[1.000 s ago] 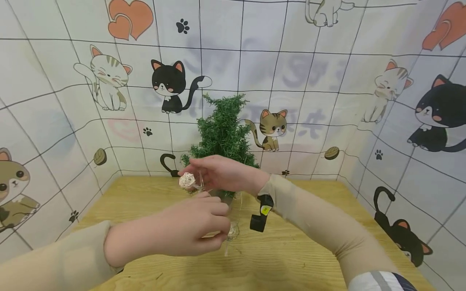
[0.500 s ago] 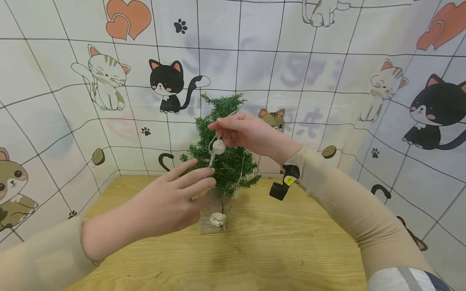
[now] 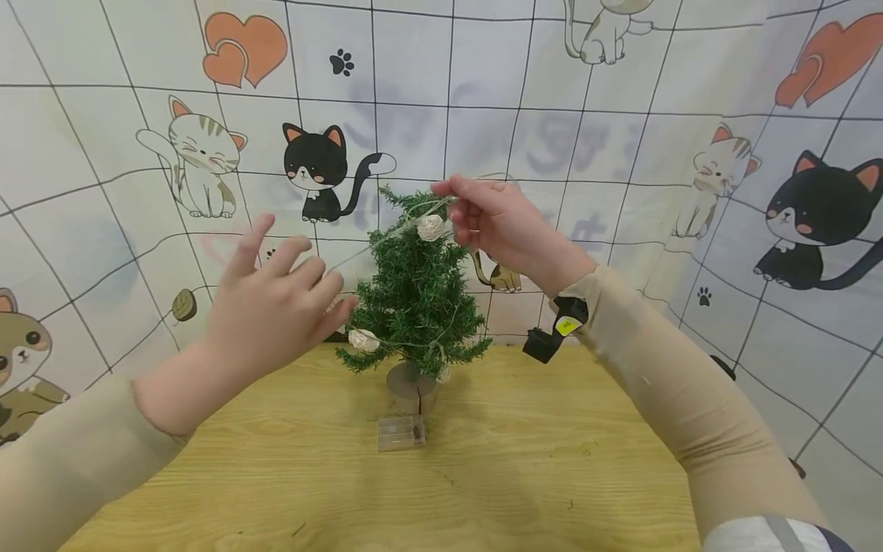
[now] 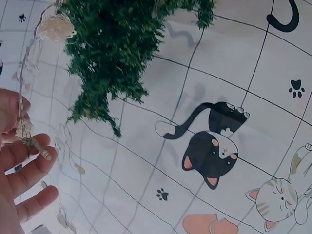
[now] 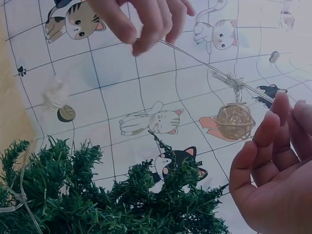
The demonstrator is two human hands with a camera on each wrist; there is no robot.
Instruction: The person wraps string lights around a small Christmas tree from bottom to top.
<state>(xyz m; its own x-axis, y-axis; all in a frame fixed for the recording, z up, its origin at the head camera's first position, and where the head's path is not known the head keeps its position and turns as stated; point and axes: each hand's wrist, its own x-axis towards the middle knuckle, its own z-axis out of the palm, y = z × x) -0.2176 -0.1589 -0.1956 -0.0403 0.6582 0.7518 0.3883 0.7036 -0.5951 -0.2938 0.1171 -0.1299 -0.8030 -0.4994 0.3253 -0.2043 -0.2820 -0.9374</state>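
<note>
A small green artificial Christmas tree stands upright on the table. My right hand is beside its top and pinches the thin clear cord of a string of lights, close to a white woven ball. To the left of the tree, my left hand pinches the same cord, its index finger sticking up. The right wrist view shows the cord stretched between both hands, with the woven ball dangling from it near my right fingertips. Another ball hangs at the tree's lower left branches, one more at the lower right.
A clear plastic box lies on the wooden table in front of the tree's round grey base. Behind stands a white gridded cloth printed with cats. A black camera is strapped to my right wrist.
Both hands have risen, the left one moving off to the left and the right one up to the treetop. The cord and its ball have come up with them, and the clear box is uncovered.
</note>
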